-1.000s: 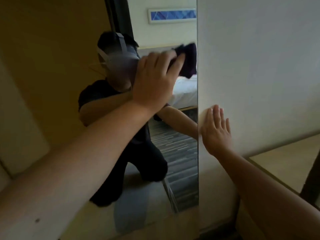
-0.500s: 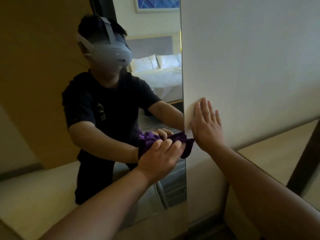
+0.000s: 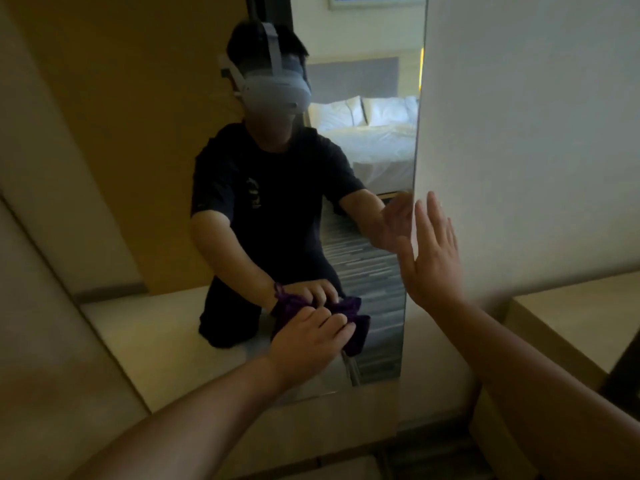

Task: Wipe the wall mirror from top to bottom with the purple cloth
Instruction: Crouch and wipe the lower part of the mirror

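The tall wall mirror [image 3: 377,258] fills the middle of the view, its right edge against a white wall. My left hand [image 3: 308,341] presses the bunched purple cloth [image 3: 356,329] against the lower part of the glass, not far above the mirror's bottom edge. Most of the cloth is hidden under my fingers. My right hand [image 3: 433,258] is held flat with fingers spread at the mirror's right edge, over the wall; whether it touches the wall is unclear. The mirror reflects a kneeling person in a dark shirt with a headset.
A white wall [image 3: 536,133] runs to the right of the mirror. A low pale wooden ledge [image 3: 571,313] juts out at lower right beside my right forearm. A tan panel [image 3: 45,306] borders the mirror on the left. The reflection shows a bed with white pillows.
My left hand has swept the cloth down from head height to the lower part of the mirror. My right hand stays by the mirror's right edge, now slightly lifted.
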